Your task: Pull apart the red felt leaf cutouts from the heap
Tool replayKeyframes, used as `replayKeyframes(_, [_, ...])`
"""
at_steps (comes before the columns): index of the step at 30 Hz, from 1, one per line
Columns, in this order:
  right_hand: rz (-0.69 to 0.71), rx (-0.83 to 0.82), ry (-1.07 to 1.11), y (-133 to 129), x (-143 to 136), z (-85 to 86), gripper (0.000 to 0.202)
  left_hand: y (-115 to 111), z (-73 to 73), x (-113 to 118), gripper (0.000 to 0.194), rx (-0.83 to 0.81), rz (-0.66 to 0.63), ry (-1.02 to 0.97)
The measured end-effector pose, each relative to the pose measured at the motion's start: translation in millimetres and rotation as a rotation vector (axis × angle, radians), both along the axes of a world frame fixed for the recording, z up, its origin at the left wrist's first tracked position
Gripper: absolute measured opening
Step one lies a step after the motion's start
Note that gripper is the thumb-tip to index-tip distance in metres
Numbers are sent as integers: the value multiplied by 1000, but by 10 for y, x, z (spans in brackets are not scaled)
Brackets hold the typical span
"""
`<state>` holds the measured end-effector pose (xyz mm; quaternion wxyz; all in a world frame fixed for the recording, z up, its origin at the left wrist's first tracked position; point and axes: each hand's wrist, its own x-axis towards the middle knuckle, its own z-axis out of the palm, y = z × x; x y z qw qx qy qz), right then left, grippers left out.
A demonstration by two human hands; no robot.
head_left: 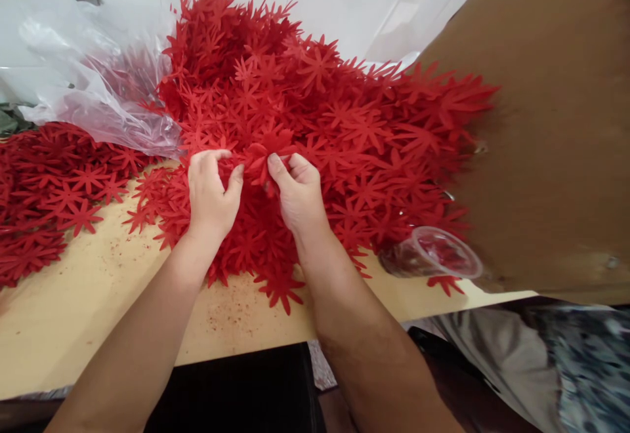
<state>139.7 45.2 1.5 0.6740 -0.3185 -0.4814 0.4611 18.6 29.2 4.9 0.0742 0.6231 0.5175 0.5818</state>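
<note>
Right hand (298, 187): red layered petal flower (268, 146) pinched, over red star-shaped cut-out pile (364, 124).
Left hand (211, 190): held open over pile.
Yellow flat tabletop (98, 295): exposed between pile and front edge.
Brown flat board (551, 131): pile bounded at right.

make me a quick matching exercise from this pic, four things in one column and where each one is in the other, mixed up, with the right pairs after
Things
1. crumpled clear plastic bag
2. red flower-shaped piece with rounded petals
3. large flat brown panel
4. clear round-rimmed plastic cup

Places
a. along the picture's right edge
b. by the lower left corner of the panel
c. in the upper left of the picture
d. pinched under the thumb of the right hand

Right pairs: 1-c, 2-d, 3-a, 4-b
</note>
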Motion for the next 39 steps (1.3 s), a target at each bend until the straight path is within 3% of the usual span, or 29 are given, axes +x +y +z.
replayKeyframes(3, [-13, 26, -79, -28, -4, 18, 25, -17, 17, -20, 23, 102, 16, -30])
replayKeyframes(7, [71, 79, -153, -37, -13, 17, 23, -71, 39, 12, 23, -8, -205, -93])
replayKeyframes(9, [100, 110, -178, -37, -17, 14, 24, -83, 40, 47, 21, -70, -257, -133])
replayKeyframes(17, [201, 34, -169, -34, -13, 2, 31, 48, 19, 31, 20, -92, -226, -576])
replayKeyframes(23, [55, -23, -103, 15, 11, -10, 38, 136, -20, -47, 23, -59, -207, -844])
replayKeyframes(32, [-16, -90, -81, 54, 33, -15, 47, 30, 145, -14, 22, -109, -214, -962])
replayKeyframes(39, [-113, -22, 8, 79, 31, -9, 43, 167, 129, -160, 13, 57, -162, -924])
